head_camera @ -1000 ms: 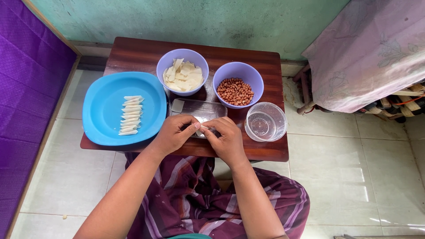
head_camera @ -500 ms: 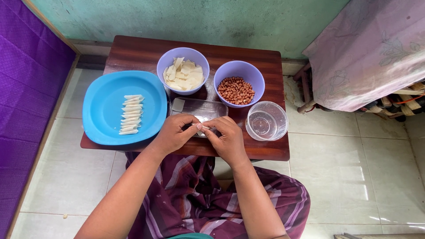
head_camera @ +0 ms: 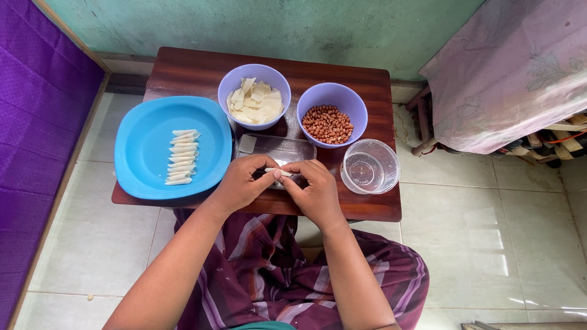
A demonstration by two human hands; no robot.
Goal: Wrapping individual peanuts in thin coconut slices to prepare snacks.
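Both my hands meet over a small clear rectangular tray at the front of a low wooden table. My left hand and my right hand pinch a small pale rolled dough strip between their fingertips. A loose pale square wrapper lies at the tray's left end. To the left, a blue plate carries a column of several finished pale rolls.
A lilac bowl of pale wrapper pieces and a lilac bowl of peanuts stand behind the tray. A clear round container with water sits at the right. Purple fabric lies left, cloth-covered furniture right, tiled floor around.
My fingers have worked the dough strip, which now shows longer between the fingertips. The hands stay in the same place over the tray.
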